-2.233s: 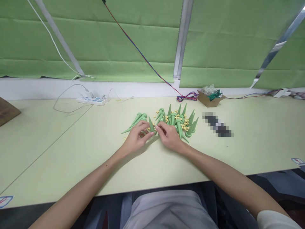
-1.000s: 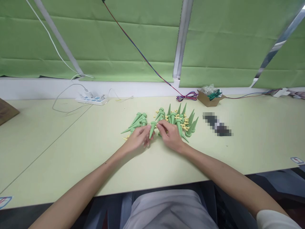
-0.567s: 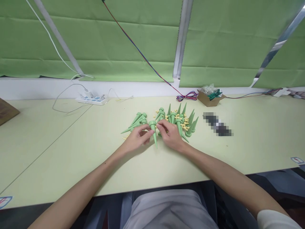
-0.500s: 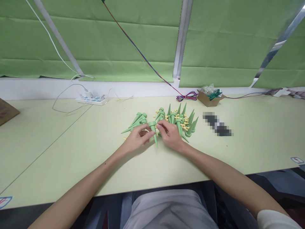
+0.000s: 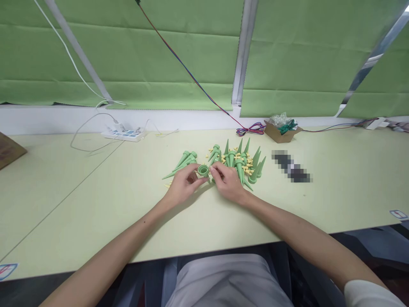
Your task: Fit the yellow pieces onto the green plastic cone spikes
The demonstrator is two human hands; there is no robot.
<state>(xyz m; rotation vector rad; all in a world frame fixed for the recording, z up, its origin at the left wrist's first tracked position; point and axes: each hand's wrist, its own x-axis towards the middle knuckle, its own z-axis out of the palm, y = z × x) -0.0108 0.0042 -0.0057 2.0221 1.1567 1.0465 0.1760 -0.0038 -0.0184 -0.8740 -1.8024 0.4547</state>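
While the head view looks down on the pale green table (image 5: 96, 192), the left hand (image 5: 182, 185) pinches a green cone spike (image 5: 203, 171) between thumb and fingertips, its round open mouth turned up toward the camera and its point hidden below. The right hand (image 5: 227, 182) has its fingers curled in just beside that mouth; whether they grasp one of the small yellow pieces (image 5: 247, 168) is too small to tell. To do this well, I would judge that the spike should be kept steady and square so the opening faces the right fingers, with wrists resting on the table. A small group of spikes (image 5: 185, 160) lies just behind the left hand, and the larger pile of spikes (image 5: 241, 160) behind the right.
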